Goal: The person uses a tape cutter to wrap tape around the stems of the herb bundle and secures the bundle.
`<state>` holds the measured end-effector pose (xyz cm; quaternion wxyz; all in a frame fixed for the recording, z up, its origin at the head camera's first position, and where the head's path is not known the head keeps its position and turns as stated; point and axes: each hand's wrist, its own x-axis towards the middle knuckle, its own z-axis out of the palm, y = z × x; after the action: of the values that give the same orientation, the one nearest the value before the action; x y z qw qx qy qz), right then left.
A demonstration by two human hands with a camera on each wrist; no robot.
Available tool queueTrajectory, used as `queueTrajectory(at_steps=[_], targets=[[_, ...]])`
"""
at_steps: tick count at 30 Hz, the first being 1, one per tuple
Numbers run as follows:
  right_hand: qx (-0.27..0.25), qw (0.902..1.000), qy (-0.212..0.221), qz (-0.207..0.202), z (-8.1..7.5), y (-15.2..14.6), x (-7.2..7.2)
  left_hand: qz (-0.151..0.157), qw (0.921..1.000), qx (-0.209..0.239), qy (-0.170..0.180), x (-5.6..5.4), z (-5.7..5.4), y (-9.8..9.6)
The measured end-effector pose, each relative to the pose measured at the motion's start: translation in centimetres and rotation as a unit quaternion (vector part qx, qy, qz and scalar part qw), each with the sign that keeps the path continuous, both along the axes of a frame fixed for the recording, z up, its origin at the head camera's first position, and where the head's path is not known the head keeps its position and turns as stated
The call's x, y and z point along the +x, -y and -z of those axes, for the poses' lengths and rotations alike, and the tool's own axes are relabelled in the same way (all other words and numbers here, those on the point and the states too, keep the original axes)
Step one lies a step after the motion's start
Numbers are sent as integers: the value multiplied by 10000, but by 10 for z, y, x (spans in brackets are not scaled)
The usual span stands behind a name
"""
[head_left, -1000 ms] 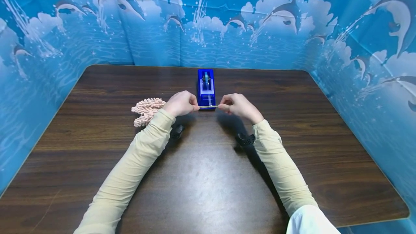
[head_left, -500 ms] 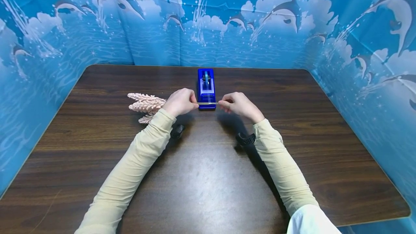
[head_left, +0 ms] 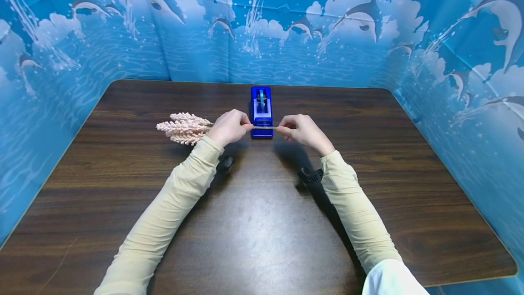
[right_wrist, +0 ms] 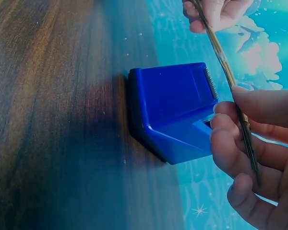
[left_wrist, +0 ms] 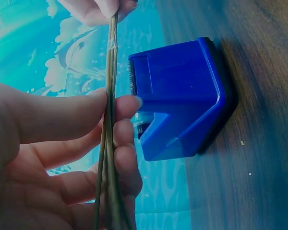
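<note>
A bunch of pale pink flower sprays (head_left: 186, 129) points left past my left hand (head_left: 230, 127). Its thin greenish-brown stems (left_wrist: 110, 72) run sideways between both hands. Thumb and fingers of the left hand pinch the stems near the flowers. My right hand (head_left: 302, 132) pinches the stems near their cut ends, which stick out past its fingers in the right wrist view. A shiny strip of clear tape (left_wrist: 112, 44) lies around the stems between the hands. Just beyond the stems stands a blue tape dispenser (head_left: 261, 112), its toothed cutting edge facing them.
The dark wood table (head_left: 262, 222) extends on all sides of the hands. A blue dolphin-print curtain (head_left: 262, 26) hangs behind the table's far edge and along both sides. Each wrist carries a black strapped device (head_left: 311, 175).
The flower heads have turned and risen slightly as the stems rolled between the fingers. Both hands have moved a little away from me, and the stems have lifted off the dispenser's front edge.
</note>
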<state>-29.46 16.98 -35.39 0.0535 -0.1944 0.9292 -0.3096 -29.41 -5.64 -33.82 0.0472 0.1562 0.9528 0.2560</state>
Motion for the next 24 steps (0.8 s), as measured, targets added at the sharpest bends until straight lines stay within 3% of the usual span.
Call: queueTrajectory(at_steps=[15,24], targets=[[-68,9999,-65,-76,3,0,-3,-128,9998,-62,-164,-2,4,0],[-195,9996,-185,-74,2,-1,-1,-217,9995,231,-55,-3,6,-3]])
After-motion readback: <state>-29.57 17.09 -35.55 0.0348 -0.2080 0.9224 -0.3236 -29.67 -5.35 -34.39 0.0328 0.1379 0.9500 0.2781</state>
